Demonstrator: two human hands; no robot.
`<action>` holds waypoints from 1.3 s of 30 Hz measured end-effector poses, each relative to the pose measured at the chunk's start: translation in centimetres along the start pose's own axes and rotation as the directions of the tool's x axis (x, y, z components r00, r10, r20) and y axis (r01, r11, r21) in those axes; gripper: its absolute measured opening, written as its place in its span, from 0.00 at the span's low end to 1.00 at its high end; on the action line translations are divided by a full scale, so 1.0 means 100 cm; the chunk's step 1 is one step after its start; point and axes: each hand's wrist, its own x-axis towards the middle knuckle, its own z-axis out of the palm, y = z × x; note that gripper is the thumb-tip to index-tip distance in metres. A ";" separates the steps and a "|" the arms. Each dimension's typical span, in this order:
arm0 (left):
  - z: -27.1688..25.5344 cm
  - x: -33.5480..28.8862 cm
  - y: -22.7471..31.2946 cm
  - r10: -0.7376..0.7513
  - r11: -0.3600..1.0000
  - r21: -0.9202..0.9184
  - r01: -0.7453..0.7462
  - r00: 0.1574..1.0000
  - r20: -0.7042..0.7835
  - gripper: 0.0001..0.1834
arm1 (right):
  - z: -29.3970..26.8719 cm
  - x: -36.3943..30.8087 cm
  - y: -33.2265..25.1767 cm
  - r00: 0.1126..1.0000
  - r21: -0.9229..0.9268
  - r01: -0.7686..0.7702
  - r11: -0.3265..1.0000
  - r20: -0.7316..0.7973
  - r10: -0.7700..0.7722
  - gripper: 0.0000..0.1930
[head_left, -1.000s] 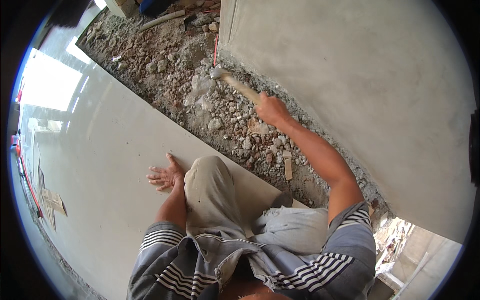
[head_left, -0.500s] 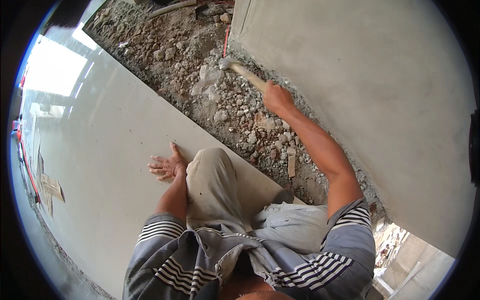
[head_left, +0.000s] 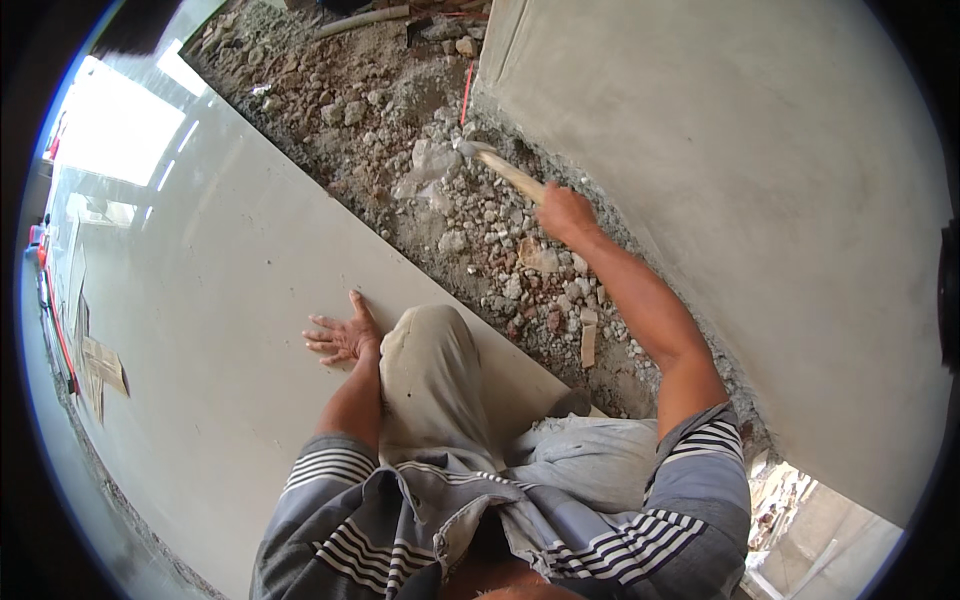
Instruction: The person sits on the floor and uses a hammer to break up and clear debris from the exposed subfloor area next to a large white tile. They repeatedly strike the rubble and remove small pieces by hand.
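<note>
My right hand [head_left: 567, 214] is wrapped round the wooden handle of a hammer [head_left: 512, 176]. The hammer's metal head lies at the rubble [head_left: 470, 220], close to the foot of the grey plastered wall [head_left: 720, 180]; whether it touches the stones I cannot tell. A taut red string [head_left: 467, 93] runs just beyond the hammer head. My left hand [head_left: 346, 334] lies flat with fingers spread on the pale, glossy floor tiles [head_left: 230, 330], beside my bent knee. It holds nothing.
Broken stones and soil fill the strip between the tile edge and the wall. A small piece of wood [head_left: 588, 338] lies in it near my leg. Cardboard scraps [head_left: 103, 366] rest on the tiles at the left. A pipe [head_left: 362, 22] lies across the far rubble.
The hammer and my right hand have shifted slightly nearer and to the right in the picture, and the whole view has moved a little. My left hand stays planted on the tiles.
</note>
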 end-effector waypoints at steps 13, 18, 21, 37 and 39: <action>0.006 0.001 -0.001 0.010 1.000 -0.012 -0.010 1.000 -0.009 0.63 | -0.012 0.013 0.012 0.989 -0.094 0.082 0.992 -0.114 -0.092 0.15; 0.003 0.000 -0.004 0.005 1.000 0.008 -0.005 1.000 -0.001 0.64 | -0.005 0.011 -0.008 1.000 0.068 -0.014 0.998 -0.011 0.015 0.20; 0.003 0.001 -0.002 0.002 1.000 -0.019 -0.002 1.000 -0.004 0.64 | -0.008 -0.006 -0.034 0.966 0.143 0.242 0.960 -0.127 -0.225 0.18; 0.004 0.001 -0.001 0.010 1.000 -0.016 -0.010 1.000 -0.021 0.63 | -0.003 -0.008 -0.024 0.945 0.181 0.306 0.935 -0.180 -0.274 0.14; 0.003 0.001 0.000 0.014 1.000 -0.009 -0.014 1.000 -0.013 0.63 | -0.008 -0.012 -0.049 0.781 0.063 0.544 0.837 -0.403 -0.477 0.15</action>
